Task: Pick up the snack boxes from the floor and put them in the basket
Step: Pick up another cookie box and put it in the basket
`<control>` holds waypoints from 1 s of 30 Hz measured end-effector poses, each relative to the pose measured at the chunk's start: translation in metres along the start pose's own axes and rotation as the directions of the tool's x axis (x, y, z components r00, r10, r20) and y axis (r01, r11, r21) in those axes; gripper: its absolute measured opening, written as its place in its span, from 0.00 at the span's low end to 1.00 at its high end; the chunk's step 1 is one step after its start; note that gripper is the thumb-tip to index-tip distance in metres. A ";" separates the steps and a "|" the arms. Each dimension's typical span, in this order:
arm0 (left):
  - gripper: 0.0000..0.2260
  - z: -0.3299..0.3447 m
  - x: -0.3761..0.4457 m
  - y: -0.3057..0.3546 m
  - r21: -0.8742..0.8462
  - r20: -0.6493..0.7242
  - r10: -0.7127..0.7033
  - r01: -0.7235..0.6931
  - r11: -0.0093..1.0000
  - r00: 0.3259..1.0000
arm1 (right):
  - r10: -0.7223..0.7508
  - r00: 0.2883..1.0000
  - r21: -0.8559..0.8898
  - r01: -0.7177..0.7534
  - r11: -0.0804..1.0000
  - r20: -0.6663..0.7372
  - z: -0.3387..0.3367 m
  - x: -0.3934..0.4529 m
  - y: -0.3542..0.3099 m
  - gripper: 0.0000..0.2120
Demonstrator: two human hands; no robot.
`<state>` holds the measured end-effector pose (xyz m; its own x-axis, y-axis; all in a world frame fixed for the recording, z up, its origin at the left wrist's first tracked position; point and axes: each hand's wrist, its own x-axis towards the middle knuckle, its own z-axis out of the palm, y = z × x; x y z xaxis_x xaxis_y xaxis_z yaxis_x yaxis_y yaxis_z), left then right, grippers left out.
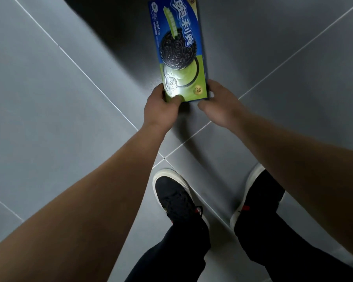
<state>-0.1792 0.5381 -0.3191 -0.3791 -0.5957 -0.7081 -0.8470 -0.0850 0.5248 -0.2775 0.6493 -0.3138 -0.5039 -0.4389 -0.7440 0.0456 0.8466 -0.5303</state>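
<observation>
1. Grey, glossy floor tiles (49,88) with pale grout lines fill the view, and two black sneakers with white soles (177,198) are planted at the bottom.
2. One long, flat blue-and-green cardboard snack box (178,49), printed with a dark sandwich cookie, is seen straight ahead of the feet; its long axis runs away from the person, near end toward the hands.
3. That near end is gripped at its left corner by the left hand (161,106), thumb pressed on the printed face.
4. The right edge near the other corner is touched by the right hand (218,102); its fingers seem curled around the edge, though they are hidden.
5. Whether the box is lifted or resting cannot be told.
6. No basket is visible.
</observation>
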 end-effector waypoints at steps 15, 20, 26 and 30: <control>0.11 -0.045 -0.150 0.044 -0.561 0.319 -0.333 0.460 0.689 0.887 | 0.301 0.927 0.555 -0.374 0.743 0.222 -0.045 -0.130 -0.023 0.16; 0.11 -0.079 -0.238 0.089 -0.414 0.360 -0.353 0.487 0.769 0.864 | 0.285 0.918 0.570 -0.395 0.721 0.277 -0.093 -0.211 -0.062 0.14; 0.22 -0.152 -0.334 0.168 -0.073 0.120 -0.179 0.189 0.979 0.976 | 0.199 0.971 0.078 -0.210 0.974 0.128 -0.162 -0.331 -0.127 0.27; 0.27 -0.213 -0.393 0.215 0.278 0.061 0.172 -0.182 0.943 0.983 | 0.038 0.988 -0.279 0.004 0.960 0.146 -0.206 -0.405 -0.176 0.27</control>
<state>-0.1330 0.5840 0.1722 -0.5406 -0.5519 -0.6349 -0.8336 0.2500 0.4925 -0.2593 0.7398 0.1644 -0.3700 -0.4455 -0.8152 -0.1993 0.8952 -0.3987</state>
